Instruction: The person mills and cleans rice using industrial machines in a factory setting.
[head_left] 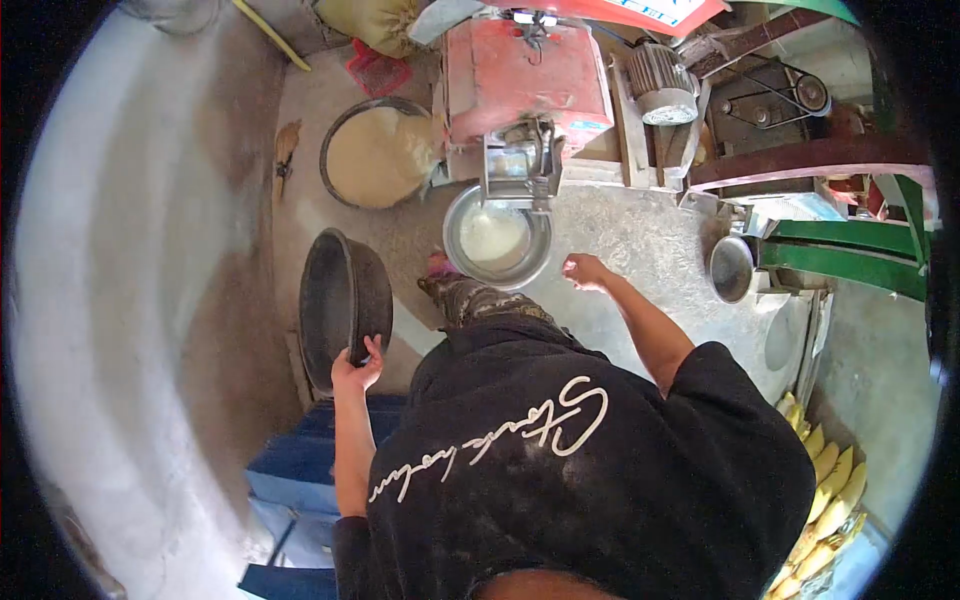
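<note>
My left hand (356, 368) grips the rim of a dark round pan (340, 300), which is tilted on its edge beside my left side. My right hand (583, 270) hangs out in front with loosely curled fingers and holds nothing; it is just right of a metal bowl (458, 262) that holds white flour. The bowl stands on the floor under the metal spout (520, 165) of a red grinding machine (525, 75). My foot (470, 297) is next to the bowl.
A large basin (340, 140) of pale flour stands to the left of the machine. A small metal pot (731, 268) sits at the right by green frame bars (850, 245). Yellow corn cobs (825, 490) lie at lower right. A motor with belt (665, 85) is behind.
</note>
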